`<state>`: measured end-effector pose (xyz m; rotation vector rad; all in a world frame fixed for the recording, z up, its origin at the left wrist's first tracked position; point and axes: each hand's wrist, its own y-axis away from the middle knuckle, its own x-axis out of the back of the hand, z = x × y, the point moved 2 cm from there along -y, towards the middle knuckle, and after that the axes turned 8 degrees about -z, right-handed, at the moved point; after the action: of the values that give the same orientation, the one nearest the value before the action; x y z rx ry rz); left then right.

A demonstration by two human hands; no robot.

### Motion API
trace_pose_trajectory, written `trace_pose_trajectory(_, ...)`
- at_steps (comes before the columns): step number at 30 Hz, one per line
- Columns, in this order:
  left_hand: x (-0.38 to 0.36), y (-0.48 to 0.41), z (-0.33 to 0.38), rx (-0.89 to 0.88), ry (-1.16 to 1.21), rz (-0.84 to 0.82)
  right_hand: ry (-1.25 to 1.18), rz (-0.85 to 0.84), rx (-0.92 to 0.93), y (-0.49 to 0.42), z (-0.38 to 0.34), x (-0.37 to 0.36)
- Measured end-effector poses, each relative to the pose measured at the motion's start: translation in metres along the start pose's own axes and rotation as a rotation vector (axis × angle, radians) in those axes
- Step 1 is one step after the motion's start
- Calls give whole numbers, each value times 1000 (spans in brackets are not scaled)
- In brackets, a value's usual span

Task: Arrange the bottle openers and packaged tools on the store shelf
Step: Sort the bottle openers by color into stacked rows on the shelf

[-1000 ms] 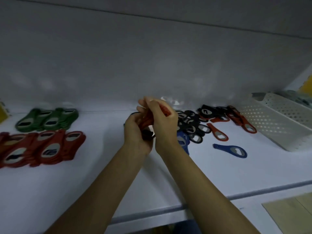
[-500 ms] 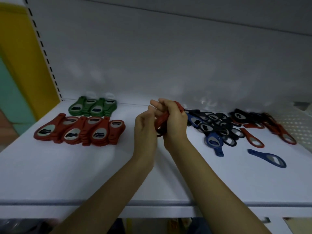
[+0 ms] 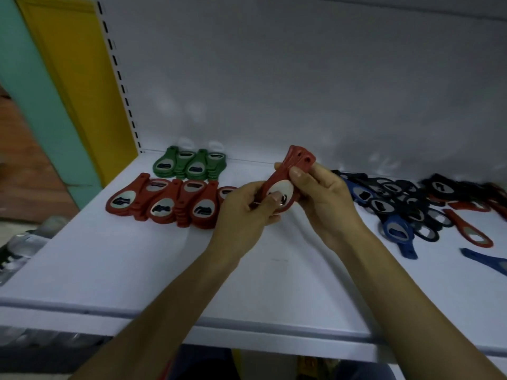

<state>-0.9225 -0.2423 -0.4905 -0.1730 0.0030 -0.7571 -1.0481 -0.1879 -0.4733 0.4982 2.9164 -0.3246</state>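
- The left hand (image 3: 242, 207) and right hand (image 3: 322, 198) meet above the white shelf (image 3: 115, 270), and together they hold a small stack of red bottle openers (image 3: 285, 182) clear of the surface.
- The left hand is closed on the wide lower end of the stack, its thumb lying across the shiny metal oval.
- The right hand grips the stack from the other side, thumb on the narrow handle part, fingers curled behind it.
- The stack tilts, handle ends up and away from the person; a hanging hole shows at the top end.
- Just left of the left hand, a row of red openers (image 3: 170, 200) lies flat on the shelf, overlapping one another, metal faces up.
- Beyond that row, farther from the hands and against the back wall, sits a smaller group of green openers (image 3: 189, 165), also overlapping.
- Right of the right hand lies a loose pile of black openers (image 3: 403, 198), mixed with blue ones.
- A blue opener (image 3: 397, 233) rests at the near edge of that pile, handle pointing toward the person.
- Farther right, a single red opener (image 3: 469, 229) lies apart on the shelf, and another blue opener (image 3: 488, 263) is cut off by the frame edge.
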Motion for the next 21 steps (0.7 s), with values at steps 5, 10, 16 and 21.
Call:
trace_pose_trajectory(5, 39, 0, -6, -339, -1363, 160, 144, 71, -268, -10, 13, -5)
trace_pose_trajectory(10, 61, -2, -34, -168, -1576, -98, 440, 77, -369, -28, 30, -18)
trace_pose_trajectory(16, 63, -3, -38, -213, -1525, -94, 1146, -86, -394, -42, 38, -29)
trace_pose_trajectory(21, 63, -4, -40, -204, -1507, -90, 1026, -134, -444, -42, 33, -29)
